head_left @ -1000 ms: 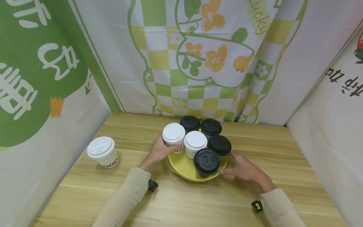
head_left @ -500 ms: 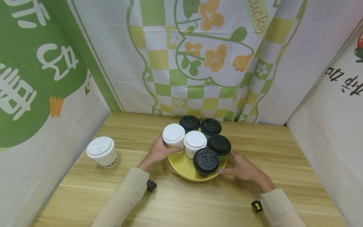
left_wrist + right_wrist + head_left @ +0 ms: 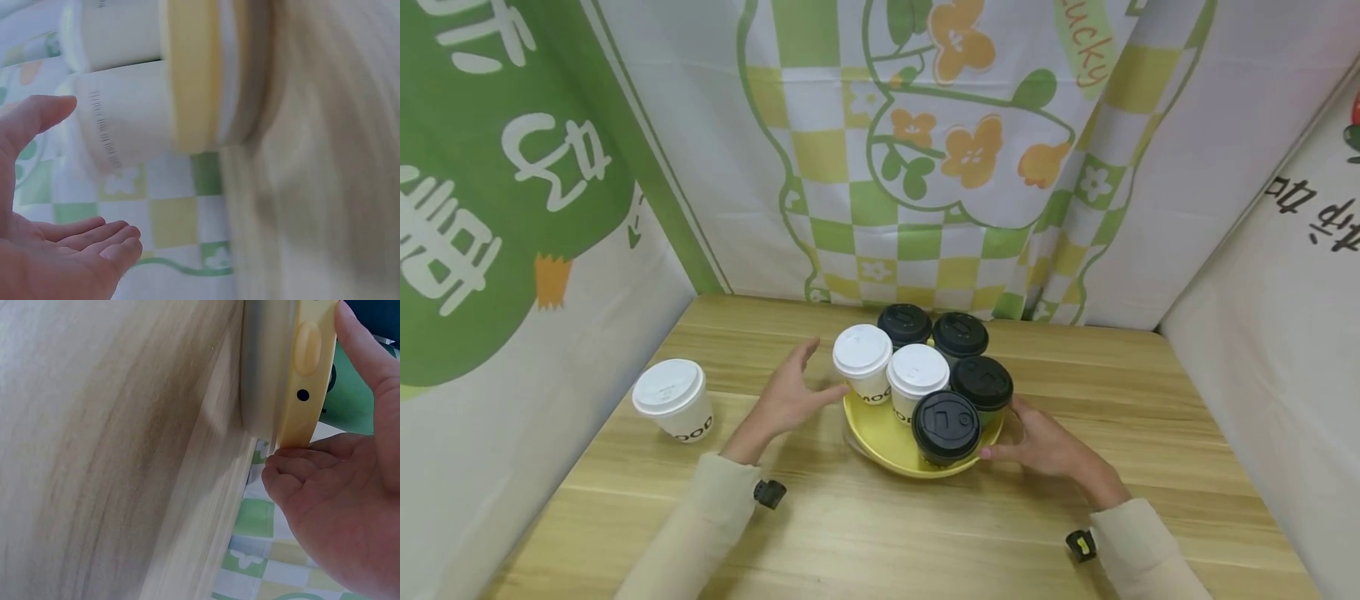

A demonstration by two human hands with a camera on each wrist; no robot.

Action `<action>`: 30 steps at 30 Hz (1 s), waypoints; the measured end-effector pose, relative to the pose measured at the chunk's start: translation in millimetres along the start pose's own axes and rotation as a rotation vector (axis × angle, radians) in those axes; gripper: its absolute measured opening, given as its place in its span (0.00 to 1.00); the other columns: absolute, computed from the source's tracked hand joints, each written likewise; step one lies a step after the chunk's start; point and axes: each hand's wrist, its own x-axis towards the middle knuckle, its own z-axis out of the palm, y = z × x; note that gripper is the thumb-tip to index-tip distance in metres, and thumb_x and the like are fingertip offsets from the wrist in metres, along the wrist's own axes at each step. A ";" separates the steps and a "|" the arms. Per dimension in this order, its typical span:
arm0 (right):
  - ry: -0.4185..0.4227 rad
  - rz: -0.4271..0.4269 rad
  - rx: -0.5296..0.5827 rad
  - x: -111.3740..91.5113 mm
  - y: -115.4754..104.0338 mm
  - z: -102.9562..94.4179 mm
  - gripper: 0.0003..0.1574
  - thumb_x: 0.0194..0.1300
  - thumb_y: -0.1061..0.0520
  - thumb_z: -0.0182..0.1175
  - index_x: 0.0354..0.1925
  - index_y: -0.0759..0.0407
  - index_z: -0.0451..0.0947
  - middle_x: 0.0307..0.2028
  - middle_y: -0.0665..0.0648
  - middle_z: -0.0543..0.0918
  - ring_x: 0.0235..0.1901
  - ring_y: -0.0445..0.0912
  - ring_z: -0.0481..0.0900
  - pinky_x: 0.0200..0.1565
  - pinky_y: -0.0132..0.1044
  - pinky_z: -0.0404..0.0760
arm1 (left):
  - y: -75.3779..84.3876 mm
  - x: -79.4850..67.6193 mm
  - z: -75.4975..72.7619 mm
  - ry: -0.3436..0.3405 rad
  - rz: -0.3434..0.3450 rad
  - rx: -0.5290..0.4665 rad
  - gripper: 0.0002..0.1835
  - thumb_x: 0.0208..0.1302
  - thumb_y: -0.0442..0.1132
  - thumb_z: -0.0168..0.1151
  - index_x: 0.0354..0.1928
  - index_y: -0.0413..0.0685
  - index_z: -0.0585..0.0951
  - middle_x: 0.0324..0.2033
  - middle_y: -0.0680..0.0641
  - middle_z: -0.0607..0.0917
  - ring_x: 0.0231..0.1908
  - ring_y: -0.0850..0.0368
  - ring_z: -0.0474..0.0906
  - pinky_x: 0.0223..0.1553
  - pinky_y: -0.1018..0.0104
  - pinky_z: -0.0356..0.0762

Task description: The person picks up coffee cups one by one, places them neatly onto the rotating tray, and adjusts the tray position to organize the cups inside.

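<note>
In the head view my left hand (image 3: 786, 398) is just left of a white-lidded paper coffee cup (image 3: 863, 367), its fingers spread and nothing in its grasp. The left wrist view shows a gap between this palm and the cup (image 3: 128, 119). That cup stands upright on a round yellow tray (image 3: 880, 437), beside a second white-lidded cup (image 3: 917, 379). Several black-lidded cups (image 3: 946, 425) share the tray. At its right side my right hand (image 3: 1041, 437) holds the rim, with thumb and bent fingertips against the yellow edge (image 3: 306, 415) in the right wrist view.
Another white-lidded cup (image 3: 673, 400) stands apart at the left of the wooden table (image 3: 880, 533). A printed curtain (image 3: 917, 242) hangs behind the table's back edge, and cloth walls (image 3: 1262, 358) close in both sides.
My left hand has let go of the left white-lidded cup on the tray and drawn back to the left, its fingers opening. My right hand and the tray have stayed in place.
</note>
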 end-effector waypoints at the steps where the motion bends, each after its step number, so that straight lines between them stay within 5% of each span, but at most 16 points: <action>1: 0.002 -0.002 -0.003 -0.6 -0.8 -0.2 0.70 0.59 0.38 0.79 0.84 0.60 0.51 0.82 0.68 0.59 0.81 0.67 0.54 0.78 0.70 0.55 | 2.5 -2.0 -3.7 0.011 0.007 0.019 0.57 0.65 0.51 0.75 0.84 0.39 0.51 0.82 0.32 0.55 0.81 0.29 0.54 0.80 0.35 0.57; 17: 0.025 -0.032 -0.001 -2.4 -6.9 5.5 0.72 0.59 0.40 0.79 0.85 0.60 0.48 0.82 0.69 0.58 0.81 0.68 0.53 0.78 0.69 0.53 | 23.5 -47.1 -73.2 0.245 0.077 0.246 0.60 0.65 0.52 0.74 0.85 0.42 0.45 0.82 0.29 0.56 0.77 0.21 0.57 0.74 0.26 0.62; 24: 0.017 -0.011 -0.001 -4.0 -11.9 6.5 0.70 0.59 0.41 0.79 0.85 0.58 0.50 0.82 0.68 0.59 0.81 0.67 0.54 0.78 0.68 0.54 | 6.2 -66.5 -101.2 0.354 0.052 0.264 0.63 0.63 0.55 0.76 0.86 0.47 0.43 0.82 0.29 0.55 0.75 0.20 0.58 0.69 0.20 0.62; 30: 0.026 -0.015 0.018 -5.7 -13.0 10.6 0.70 0.59 0.42 0.79 0.85 0.57 0.49 0.81 0.68 0.60 0.79 0.67 0.60 0.78 0.67 0.56 | -20.7 -86.0 -124.2 0.394 -0.035 0.169 0.63 0.64 0.55 0.74 0.87 0.52 0.39 0.85 0.34 0.47 0.80 0.23 0.49 0.68 0.15 0.56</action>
